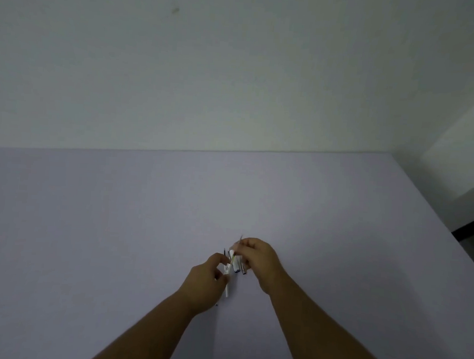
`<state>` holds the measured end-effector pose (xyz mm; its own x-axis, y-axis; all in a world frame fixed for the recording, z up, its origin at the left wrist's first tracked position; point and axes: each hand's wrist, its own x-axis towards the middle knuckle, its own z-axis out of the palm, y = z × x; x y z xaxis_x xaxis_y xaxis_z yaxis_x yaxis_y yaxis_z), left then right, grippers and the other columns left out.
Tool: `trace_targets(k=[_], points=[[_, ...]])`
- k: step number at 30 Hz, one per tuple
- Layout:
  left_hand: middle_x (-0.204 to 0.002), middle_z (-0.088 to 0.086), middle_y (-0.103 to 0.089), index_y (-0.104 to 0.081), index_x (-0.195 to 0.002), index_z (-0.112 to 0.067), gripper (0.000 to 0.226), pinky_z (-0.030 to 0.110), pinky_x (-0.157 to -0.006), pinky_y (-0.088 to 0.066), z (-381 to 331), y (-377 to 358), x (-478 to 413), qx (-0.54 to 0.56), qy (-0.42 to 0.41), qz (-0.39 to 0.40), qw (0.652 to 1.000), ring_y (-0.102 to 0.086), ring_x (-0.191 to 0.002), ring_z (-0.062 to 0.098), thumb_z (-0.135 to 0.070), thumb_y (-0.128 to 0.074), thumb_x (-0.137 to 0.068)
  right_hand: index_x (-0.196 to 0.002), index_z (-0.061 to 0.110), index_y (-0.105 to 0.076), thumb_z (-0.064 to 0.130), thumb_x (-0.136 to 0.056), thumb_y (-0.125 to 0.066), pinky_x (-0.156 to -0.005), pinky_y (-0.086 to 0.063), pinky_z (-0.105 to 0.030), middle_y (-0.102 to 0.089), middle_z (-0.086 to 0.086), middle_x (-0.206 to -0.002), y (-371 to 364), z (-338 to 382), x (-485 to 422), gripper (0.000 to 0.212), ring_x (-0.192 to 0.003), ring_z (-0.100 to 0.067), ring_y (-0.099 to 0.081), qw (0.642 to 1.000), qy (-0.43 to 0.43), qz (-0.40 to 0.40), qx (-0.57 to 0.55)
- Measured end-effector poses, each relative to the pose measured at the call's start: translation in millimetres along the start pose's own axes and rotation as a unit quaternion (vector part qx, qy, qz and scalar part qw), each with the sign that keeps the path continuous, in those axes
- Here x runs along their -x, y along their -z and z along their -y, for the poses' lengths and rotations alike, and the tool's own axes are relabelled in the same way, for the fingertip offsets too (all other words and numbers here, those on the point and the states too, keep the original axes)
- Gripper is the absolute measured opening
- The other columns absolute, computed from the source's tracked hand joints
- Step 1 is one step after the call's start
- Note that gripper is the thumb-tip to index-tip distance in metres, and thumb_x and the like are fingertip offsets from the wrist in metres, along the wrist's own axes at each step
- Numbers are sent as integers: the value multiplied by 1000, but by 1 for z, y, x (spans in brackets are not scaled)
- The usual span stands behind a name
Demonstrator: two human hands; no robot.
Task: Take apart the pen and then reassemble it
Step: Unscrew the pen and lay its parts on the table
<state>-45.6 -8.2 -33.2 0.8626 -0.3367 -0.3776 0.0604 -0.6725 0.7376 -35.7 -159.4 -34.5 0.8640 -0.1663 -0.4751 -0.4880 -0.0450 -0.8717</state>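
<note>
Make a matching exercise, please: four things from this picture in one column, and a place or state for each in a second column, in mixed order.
Things:
1. left hand
2. right hand
3. white pen barrel
4. table

Places or states:
A. pale lilac surface under both hands
B. pinching a thin part at the barrel's upper end
C. gripping the barrel lower down
D. held tilted between the two hands

Pairs: 1-C, 2-B, 3-D, 4-A
</note>
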Motion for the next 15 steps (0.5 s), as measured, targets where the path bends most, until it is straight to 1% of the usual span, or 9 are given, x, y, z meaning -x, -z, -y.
trace_targets(k=[1,3,5,7,8,10,11,12,15], points=[[-69,-9,-55,-48,-110,-32,19,2,-37,-40,1,1,0,1,4,2,1000,-52,-56,4,-24,-50,-93,-71,15,-67,16,-84,-62,-58,-46,-26,-63,-2,-67,3,1,-3,13,-59,-12,-53,999,1,-35,-31],[-73,-10,-56,-49,-112,-32,20,3,-37,-39,3,2,1,-1,10,4,1000,-53,-57,4,-25,-50,-93,-67,10,-62,11,-86,-57,-52,-47,-23,-58,-5,-64,11,1,-8,20,-53,-11,-50,992,-2,-91,-89],[-75,-12,-55,-50,-117,-28,23,3,-37,-39,6,3,2,-5,14,2,1000,-52,-58,3,-25,-49,-93,-64,8,-59,7,-87,-55,-48,-47,-23,-55,-7,-60,19,-2,-12,23,-49,-12,-47,987,-18,-126,-97],[-81,-9,-56,-51,-120,-25,27,4,-38,-39,8,3,2,-10,19,-3,1000,-52,-61,2,-26,-50,-93,-60,8,-58,6,-85,-55,-46,-47,-24,-54,-7,-56,26,-10,-14,25,-46,-14,-47,988,-39,-144,-43],[-86,-6,-58,-53,-120,-22,27,5,-42,-40,9,2,2,-18,20,-7,1000,-52,-64,3,-26,-50,-93,-57,8,-58,6,-83,-55,-48,-48,-27,-54,-8,-55,28,-15,-15,26,-45,-15,-47,988,-50,-144,-6],[-94,-3,-60,-57,-117,-18,26,6,-52,-40,10,1,1,-42,15,-17,999,-54,-72,7,-27,-49,-94,-52,10,-56,8,-82,-58,-59,-51,-35,-55,-10,-55,29,-24,-15,31,-46,-19,-49,986,-65,-136,76],[-95,-2,-61,-59,-114,-17,25,6,-54,-40,10,0,1,-49,13,-19,999,-54,-76,9,-27,-49,-94,-49,13,-55,10,-82,-60,-63,-52,-38,-56,-11,-56,29,-27,-15,34,-49,-22,-51,982,-65,-132,122],[-94,-3,-61,-61,-112,-17,24,5,-53,-39,10,1,1,-50,13,-19,998,-55,-77,10,-28,-49,-93,-47,15,-54,13,-82,-61,-67,-53,-40,-56,-13,-58,28,-29,-14,37,-52,-24,-53,976,-59,-129,164],[-92,-4,-61,-62,-108,-17,22,8,-54,-38,12,1,1,-46,15,-20,999,-56,-77,11,-28,-50,-93,-44,20,-50,20,-83,-65,-72,-53,-38,-58,-14,-63,26,-30,-10,41,-62,-25,-56,964,-36,-125,233]])
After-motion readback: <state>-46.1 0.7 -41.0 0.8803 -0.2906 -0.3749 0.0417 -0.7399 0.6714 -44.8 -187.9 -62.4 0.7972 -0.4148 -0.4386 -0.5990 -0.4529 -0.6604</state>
